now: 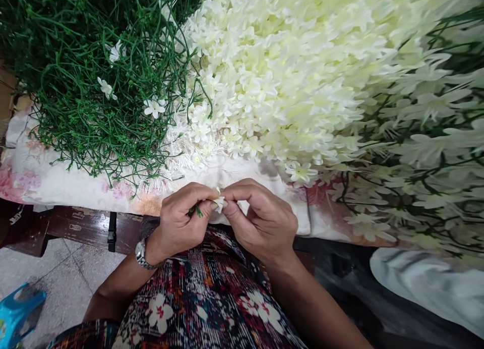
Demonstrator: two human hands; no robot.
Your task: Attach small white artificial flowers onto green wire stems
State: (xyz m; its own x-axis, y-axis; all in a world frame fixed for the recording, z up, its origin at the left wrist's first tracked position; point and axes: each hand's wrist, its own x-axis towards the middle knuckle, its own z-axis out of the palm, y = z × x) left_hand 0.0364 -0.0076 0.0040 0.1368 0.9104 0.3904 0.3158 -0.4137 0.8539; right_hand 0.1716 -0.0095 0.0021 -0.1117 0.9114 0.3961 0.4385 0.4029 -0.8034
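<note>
My left hand and my right hand meet at the table's front edge, fingertips almost touching. Between them is a small white artificial flower, pinched by thumb and forefinger on both sides. A bit of green stem pokes out beside my left fingers. Much of the flower is hidden by the fingertips. Beyond my left hand lies a heap of green plastic stems, with a few white blossoms among them. A large pile of loose cream-white flower heads spreads beyond my right hand.
Flowered green stems hang over the table's right side. Thin white fibres lie between the heaps. A floral cloth covers the table. A black strap with a buckle hangs below its edge. On the floor at lower left stands a blue stool.
</note>
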